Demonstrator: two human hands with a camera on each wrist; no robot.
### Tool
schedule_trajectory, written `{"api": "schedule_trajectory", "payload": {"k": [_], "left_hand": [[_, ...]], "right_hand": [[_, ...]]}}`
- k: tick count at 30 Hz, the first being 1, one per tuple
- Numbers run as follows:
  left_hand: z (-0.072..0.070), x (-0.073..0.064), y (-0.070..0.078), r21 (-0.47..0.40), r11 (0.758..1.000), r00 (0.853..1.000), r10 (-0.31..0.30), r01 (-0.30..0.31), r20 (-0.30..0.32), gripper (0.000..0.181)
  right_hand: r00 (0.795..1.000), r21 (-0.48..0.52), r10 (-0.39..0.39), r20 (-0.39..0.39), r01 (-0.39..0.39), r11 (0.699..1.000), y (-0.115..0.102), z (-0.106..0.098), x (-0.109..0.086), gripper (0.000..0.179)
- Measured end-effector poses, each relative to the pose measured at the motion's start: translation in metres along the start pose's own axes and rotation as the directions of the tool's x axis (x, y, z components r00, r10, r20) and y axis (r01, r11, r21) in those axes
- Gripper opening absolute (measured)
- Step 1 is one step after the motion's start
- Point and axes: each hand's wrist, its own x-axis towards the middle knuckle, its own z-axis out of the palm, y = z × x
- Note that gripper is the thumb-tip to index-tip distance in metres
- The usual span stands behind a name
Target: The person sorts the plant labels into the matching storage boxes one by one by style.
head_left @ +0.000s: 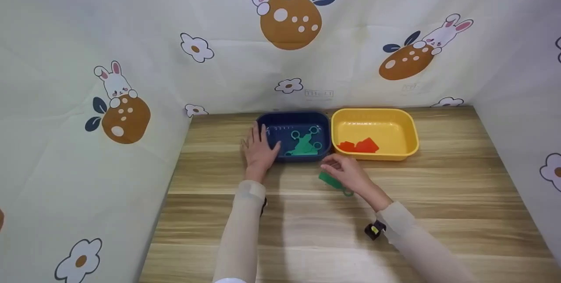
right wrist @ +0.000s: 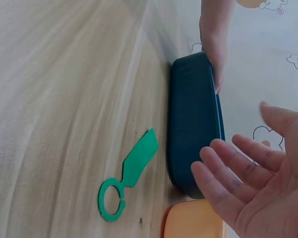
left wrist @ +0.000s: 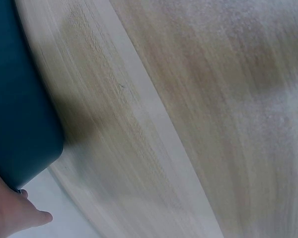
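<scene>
My left hand (head_left: 259, 151) rests with spread fingers on the left rim of a dark blue basin (head_left: 272, 160); its thumb lies over the front corner. Several green tags (head_left: 303, 145) with ring ends lie in that basin. One more green tag (right wrist: 141, 157), a flat strip with a split ring at one end, is on the table before the basins. Over this tag hovers my right hand (head_left: 348, 172), fingers loosely bent and nothing held between them in the right wrist view. Part of the tag is hidden under the right hand in the head view.
A yellow basin (head_left: 394, 136) stands right beside the blue one and holds several red-orange pieces (head_left: 366, 145). Behind both rises a cloth wall (head_left: 350, 68) printed with rabbits and flowers. The wooden table (head_left: 307, 230) reaches toward me.
</scene>
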Motion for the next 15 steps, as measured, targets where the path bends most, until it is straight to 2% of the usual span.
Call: {"api": "schedule_trajectory", "payload": {"k": [8, 15], "left_hand": [[0.0, 0.0, 0.0, -0.004, 1.0, 1.0, 0.001, -0.001, 0.001, 0.083], [0.0, 0.0, 0.0, 0.004, 1.0, 1.0, 0.002, -0.002, -0.004, 0.083]], "right_hand": [[0.998, -0.046, 0.059, -0.012, -0.059, 0.997, 0.011, 0.0, -0.003, 0.051], [0.996, -0.061, 0.093, -0.003, -0.093, 0.994, 0.021, 0.0, -0.007, 0.045]]}}
